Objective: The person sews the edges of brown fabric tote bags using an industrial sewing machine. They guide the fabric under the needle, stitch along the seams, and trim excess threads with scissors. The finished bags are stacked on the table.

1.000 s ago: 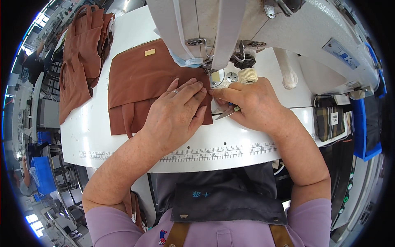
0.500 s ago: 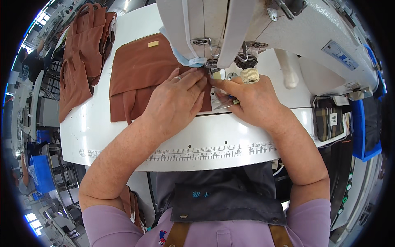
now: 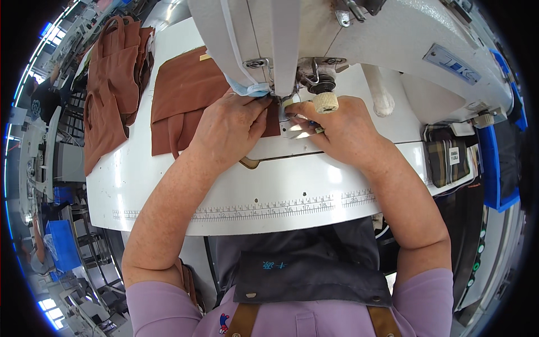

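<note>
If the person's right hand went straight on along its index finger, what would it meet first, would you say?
The right hand would probably meet the presser foot first, with the brown fabric beyond it, though depth there is hard to judge.

The reddish-brown fabric piece lies flat, left of the sewing machine, its right side reaching under the machine's head. A fold crosses it, with a narrow strap below; a pale yellow tag sits beside the head. Silver blades, seemingly thread snips, slant below the machine's cream knob, handle mostly hidden.
</note>
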Motion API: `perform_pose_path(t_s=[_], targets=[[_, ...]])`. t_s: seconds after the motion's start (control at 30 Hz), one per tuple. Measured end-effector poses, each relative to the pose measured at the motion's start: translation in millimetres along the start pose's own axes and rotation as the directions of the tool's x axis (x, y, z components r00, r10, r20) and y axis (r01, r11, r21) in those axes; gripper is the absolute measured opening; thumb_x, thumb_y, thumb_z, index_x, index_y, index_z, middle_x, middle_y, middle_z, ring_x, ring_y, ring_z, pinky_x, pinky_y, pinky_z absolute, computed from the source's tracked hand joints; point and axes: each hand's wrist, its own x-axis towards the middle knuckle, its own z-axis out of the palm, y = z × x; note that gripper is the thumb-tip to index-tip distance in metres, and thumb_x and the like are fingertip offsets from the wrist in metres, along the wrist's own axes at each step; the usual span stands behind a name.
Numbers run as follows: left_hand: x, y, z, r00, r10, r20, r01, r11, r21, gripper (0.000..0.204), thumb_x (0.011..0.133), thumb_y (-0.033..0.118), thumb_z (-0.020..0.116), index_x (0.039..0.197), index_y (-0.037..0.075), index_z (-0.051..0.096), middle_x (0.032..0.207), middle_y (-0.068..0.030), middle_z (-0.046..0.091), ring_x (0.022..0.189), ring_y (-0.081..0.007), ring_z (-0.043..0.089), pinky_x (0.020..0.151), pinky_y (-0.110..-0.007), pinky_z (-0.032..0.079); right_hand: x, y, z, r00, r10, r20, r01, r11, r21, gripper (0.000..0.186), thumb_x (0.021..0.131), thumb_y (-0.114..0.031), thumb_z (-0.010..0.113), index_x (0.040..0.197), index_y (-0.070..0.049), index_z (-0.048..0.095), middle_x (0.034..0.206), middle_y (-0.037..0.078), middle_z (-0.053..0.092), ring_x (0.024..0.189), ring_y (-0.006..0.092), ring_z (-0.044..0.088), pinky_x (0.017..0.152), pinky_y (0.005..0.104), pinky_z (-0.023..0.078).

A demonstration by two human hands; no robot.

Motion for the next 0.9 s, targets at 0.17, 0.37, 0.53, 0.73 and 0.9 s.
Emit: perform_pose_path(t_s=[0.17,0.37,0.53,0.73,0.9], targets=[[0,2,-3,0.996,-0.076,0.048,0.078,0.996,-0.041,0.026,0.091,0.005,0.066,0.115,0.000,0.075,0.111,-0.0183,0.074,0.098,-0.0373,0.072,0.087,-0.043,0.059,4,5,0,0.999,0.024,-0.036,-0.024,1.000,0.005,0.013,0.091,-0.016,0.071,0.101,-0.007,0.070,0.086,0.013,0.070,0.081,0.0359,0.070,0.071,0.0461,0.057],[-29,12,-15,0.993,-0.095,0.068,0.096,0.995,-0.008,0.035,0.093,0.005,0.065,0.128,0.000,0.069,0.135,-0.0186,0.066,0.128,-0.0367,0.061,0.112,-0.046,0.048,5,11,3,0.996,0.020,-0.087,-0.018,0.999,0.030,0.014,0.091,-0.014,0.070,0.102,-0.006,0.069,0.089,0.016,0.071,0.083,0.0366,0.071,0.072,0.0469,0.057],[-91,52,-47,0.968,-0.163,0.193,0.180,0.981,-0.074,0.041,0.092,0.005,0.066,0.133,0.000,0.066,0.140,-0.0161,0.063,0.137,-0.0346,0.056,0.121,-0.054,0.038,4,3,0,0.997,0.070,-0.044,-0.071,0.997,-0.015,0.016,0.091,-0.016,0.070,0.105,-0.009,0.073,0.089,0.016,0.073,0.083,0.0364,0.072,0.073,0.0465,0.057],[-139,76,-89,0.964,-0.195,0.183,0.218,0.968,-0.120,0.051,0.082,0.015,0.082,0.131,0.004,0.068,0.139,-0.0134,0.064,0.137,-0.0327,0.058,0.118,-0.055,0.040,4,8,2,0.997,0.040,-0.073,-0.035,0.997,0.070,0.023,0.087,-0.011,0.070,0.110,-0.013,0.074,0.088,0.014,0.074,0.082,0.0347,0.072,0.074,0.0448,0.056],[-190,76,-105,0.946,-0.303,-0.118,0.307,0.951,0.021,0.056,0.064,0.045,0.093,0.103,0.009,0.072,0.116,-0.0085,0.071,0.110,-0.0301,0.067,0.104,-0.049,0.048,2,12,2,0.997,0.042,-0.059,-0.040,0.999,0.033,0.031,0.086,-0.010,0.070,0.116,-0.016,0.073,0.089,0.014,0.074,0.084,0.0345,0.072,0.078,0.0443,0.055]])
